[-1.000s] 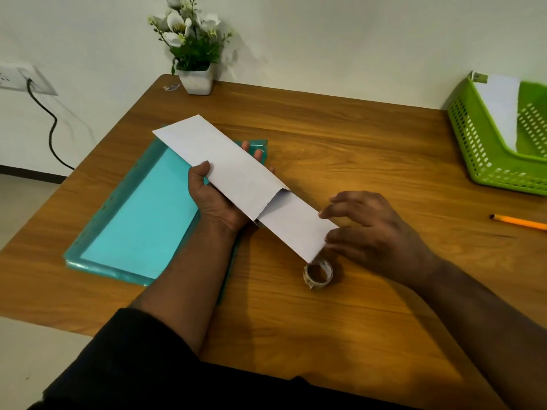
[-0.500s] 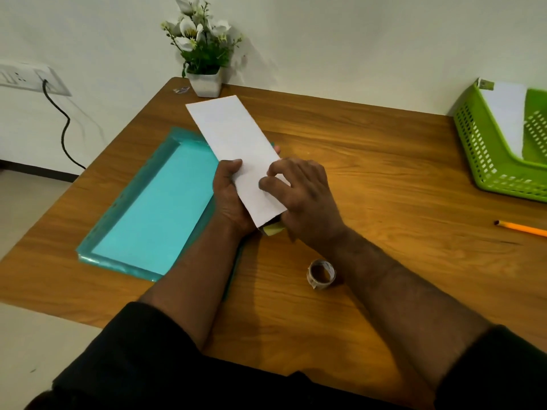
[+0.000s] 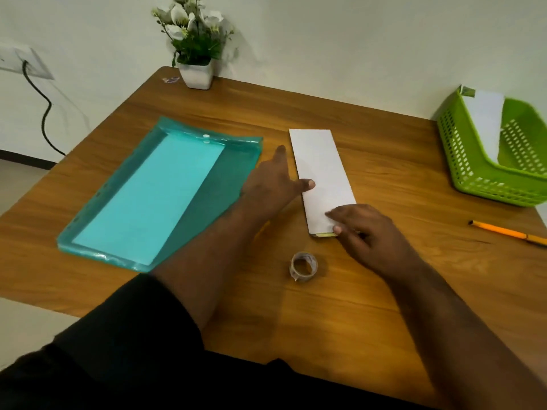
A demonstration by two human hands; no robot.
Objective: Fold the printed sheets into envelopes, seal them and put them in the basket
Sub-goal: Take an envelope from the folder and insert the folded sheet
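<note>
A long white envelope (image 3: 321, 173) lies flat on the wooden table (image 3: 370, 291), with a yellow-green strip showing at its near end. My left hand (image 3: 273, 183) rests at its left edge, fingers spread, thumb tip on the paper. My right hand (image 3: 362, 232) presses its fingertips on the envelope's near end. A small roll of clear tape (image 3: 302, 265) stands on the table just in front of the envelope. The green basket (image 3: 470, 161) sits at the far right with a white envelope (image 3: 487, 119) leaning inside it.
A teal plastic folder (image 3: 154, 196) with a paper inside lies on the left half of the table. A yellow pencil (image 3: 507, 232) lies at the right edge. A white pot with flowers (image 3: 196, 75) stands at the back by the wall.
The envelope was held up over the folder in my left hand; now it lies flat on the table to the right of the folder. Both hands came down onto it.
</note>
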